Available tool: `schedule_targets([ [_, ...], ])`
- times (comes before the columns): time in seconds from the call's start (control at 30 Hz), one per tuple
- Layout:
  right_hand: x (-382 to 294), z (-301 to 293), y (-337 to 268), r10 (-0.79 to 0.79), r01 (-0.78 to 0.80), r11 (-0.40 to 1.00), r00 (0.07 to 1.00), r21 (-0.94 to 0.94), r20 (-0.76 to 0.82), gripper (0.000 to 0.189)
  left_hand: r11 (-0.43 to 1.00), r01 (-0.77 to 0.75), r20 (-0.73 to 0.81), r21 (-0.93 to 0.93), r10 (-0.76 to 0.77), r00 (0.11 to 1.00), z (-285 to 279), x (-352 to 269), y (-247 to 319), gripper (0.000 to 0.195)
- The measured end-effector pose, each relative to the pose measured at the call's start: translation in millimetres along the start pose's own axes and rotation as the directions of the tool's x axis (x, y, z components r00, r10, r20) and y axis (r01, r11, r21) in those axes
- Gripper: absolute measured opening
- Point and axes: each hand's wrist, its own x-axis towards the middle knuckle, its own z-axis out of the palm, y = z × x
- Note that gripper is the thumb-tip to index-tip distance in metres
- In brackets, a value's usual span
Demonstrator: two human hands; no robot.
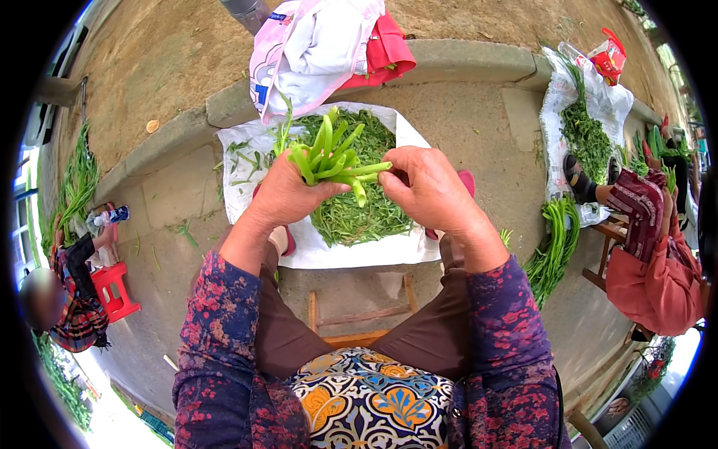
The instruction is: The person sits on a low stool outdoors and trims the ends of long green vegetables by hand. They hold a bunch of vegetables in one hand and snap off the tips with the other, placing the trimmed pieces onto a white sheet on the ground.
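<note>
My left hand (pixel 289 193) is wrapped around a bunch of thick green vegetable stems (pixel 328 151), whose cut-looking ends fan out toward me and to the right. With thumb and forefinger, my right hand (pixel 429 182) pinches the tip of one stem (pixel 371 168) that sticks out of the bunch. Below both hands lies a heap of loose green leaves (pixel 359 224). It rests on a white woven sheet (pixel 331 255) spread on the ground between my feet. The far end of the bunch is hidden behind my left hand.
A pink and white cloth (pixel 320 50) and a red bag (pixel 387 53) lie on the stone kerb (pixel 465 62). At right, a person (pixel 650 275) sits near long green stems (pixel 555 247). Another person (pixel 73 303) sits at left by a red plastic stool (pixel 115 292).
</note>
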Motion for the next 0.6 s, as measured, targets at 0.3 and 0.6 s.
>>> schedule_targets([
  [0.3, -1, 0, 2, -0.026, 0.018, 0.998, 0.992, 0.064, 0.124, 0.016, 0.992, 0.027, 0.12, -0.124, -0.012, 0.993, -8, 2, -15, 0.031],
  [0.6, -2, -9, -8, 0.009, -0.041, 0.992, 0.967, 0.123, 0.256, 0.013, 0.965, 0.088, 0.183, -0.245, -0.043, 0.982, -10, -3, -5, 0.029],
])
